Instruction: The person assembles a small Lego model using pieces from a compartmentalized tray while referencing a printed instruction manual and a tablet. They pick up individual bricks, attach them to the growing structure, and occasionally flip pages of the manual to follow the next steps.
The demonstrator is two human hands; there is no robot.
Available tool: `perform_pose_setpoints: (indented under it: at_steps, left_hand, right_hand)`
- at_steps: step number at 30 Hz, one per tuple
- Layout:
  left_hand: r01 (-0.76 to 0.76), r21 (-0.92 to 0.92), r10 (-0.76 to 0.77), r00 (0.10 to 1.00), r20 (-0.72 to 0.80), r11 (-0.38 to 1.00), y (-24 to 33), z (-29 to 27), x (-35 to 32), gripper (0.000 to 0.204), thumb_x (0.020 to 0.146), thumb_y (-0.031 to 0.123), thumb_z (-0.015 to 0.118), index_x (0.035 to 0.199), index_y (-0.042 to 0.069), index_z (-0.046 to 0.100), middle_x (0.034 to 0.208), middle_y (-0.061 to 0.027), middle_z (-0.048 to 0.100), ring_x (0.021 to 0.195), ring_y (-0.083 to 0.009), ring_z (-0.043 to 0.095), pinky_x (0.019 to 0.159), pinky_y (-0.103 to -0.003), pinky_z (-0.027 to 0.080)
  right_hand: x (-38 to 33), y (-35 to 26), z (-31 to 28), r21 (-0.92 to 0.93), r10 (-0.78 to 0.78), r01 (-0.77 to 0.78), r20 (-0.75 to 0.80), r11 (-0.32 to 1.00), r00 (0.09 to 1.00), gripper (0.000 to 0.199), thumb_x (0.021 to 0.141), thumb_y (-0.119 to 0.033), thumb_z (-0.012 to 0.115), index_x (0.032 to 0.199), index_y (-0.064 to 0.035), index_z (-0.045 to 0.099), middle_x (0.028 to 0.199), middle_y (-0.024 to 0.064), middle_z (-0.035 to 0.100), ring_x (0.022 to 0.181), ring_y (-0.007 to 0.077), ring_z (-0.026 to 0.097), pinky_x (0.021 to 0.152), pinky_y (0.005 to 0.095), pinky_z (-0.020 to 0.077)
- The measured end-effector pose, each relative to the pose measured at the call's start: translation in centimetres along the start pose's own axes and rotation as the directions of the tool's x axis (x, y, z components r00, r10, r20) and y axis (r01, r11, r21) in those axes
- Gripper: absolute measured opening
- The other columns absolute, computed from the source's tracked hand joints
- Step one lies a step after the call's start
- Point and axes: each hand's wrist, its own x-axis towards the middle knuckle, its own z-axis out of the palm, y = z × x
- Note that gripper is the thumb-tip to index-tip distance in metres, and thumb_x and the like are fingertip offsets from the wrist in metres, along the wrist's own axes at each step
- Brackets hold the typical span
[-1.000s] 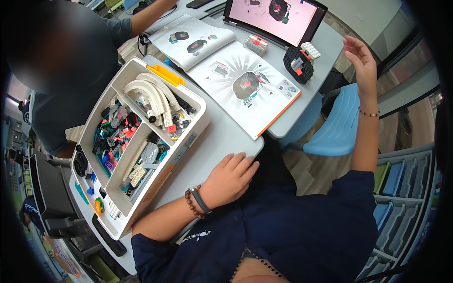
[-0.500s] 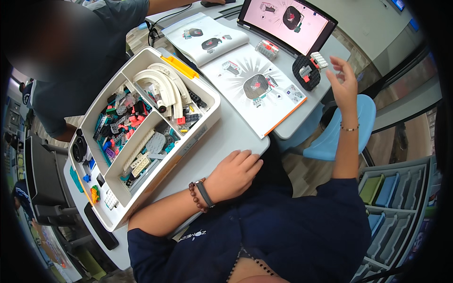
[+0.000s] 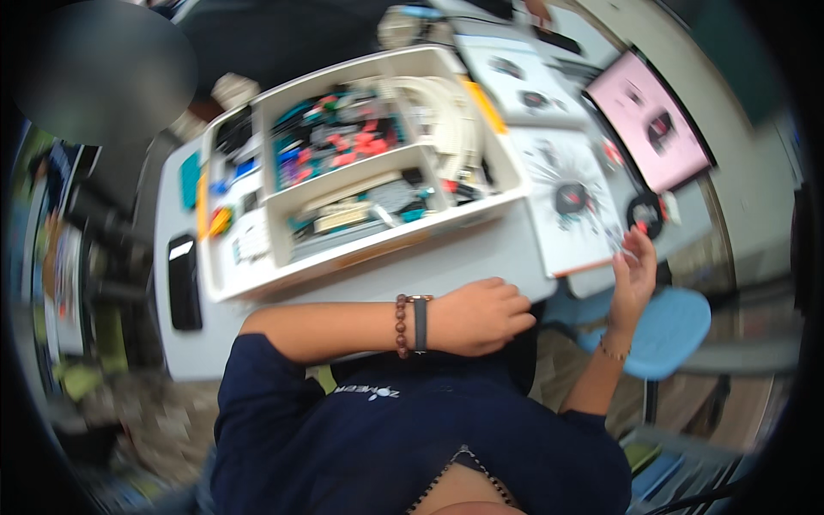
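Note:
My left hand [image 3: 481, 319] rests palm down at the table's near edge, fingers loosely bent and holding nothing. My right hand [image 3: 633, 279] is raised beside the lower right corner of an open instruction booklet [image 3: 549, 236]. Its thumb and fingers are apart, with nothing visible between them. Just beyond its fingertips stands a black rounded brick-built model [image 3: 645, 215] with a white piece [image 3: 671, 209] at its side. A small grey and red brick assembly [image 3: 612, 154] sits between the booklet and the screen, blurred.
A white compartment box [image 3: 360, 249] of building bricks takes up much of the table. A phone [image 3: 184, 283] lies left of it. A laptop screen [image 3: 648, 120] stands at far right, above a blue chair [image 3: 665, 335]. Another person is across the table.
My view has turned, so the box lies more level and the picture is blurred. My right hand has come down to the near side of the black model. The left hand stays at the edge.

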Motion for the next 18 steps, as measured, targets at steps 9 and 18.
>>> perform_pose_setpoints:
  at_steps: [9,18]
  left_hand:
    - [0.443,0.226,-0.278,0.808,-0.519,0.868,6.9,-13.9,-12.8,0.021,0.075,0.011,0.067,0.096,0.008,0.065,0.077,-0.0048,0.059,0.074,-0.0241,0.057,0.072,-0.036,0.043]
    - [0.958,-0.061,-0.600,0.126,-0.790,0.282,3.7,-23.3,-31.0,0.022,0.086,0.019,0.060,0.099,0.003,0.067,0.083,-0.0091,0.066,0.070,-0.0192,0.060,0.065,-0.030,0.049]
  right_hand:
    - [0.5,-9.0,8.4,0.141,-0.374,0.353,0.501,0.925,0.780,0.037,0.073,-0.006,0.060,0.109,0.0033,0.057,0.106,0.0150,0.060,0.102,0.0266,0.055,0.096,0.0365,0.0380]
    - [1.2,-13.3,12.9,0.239,-0.471,0.417,0.603,0.877,0.644,0.035,0.072,-0.007,0.062,0.106,0.0018,0.059,0.101,0.0147,0.061,0.097,0.0277,0.055,0.092,0.0367,0.0392]
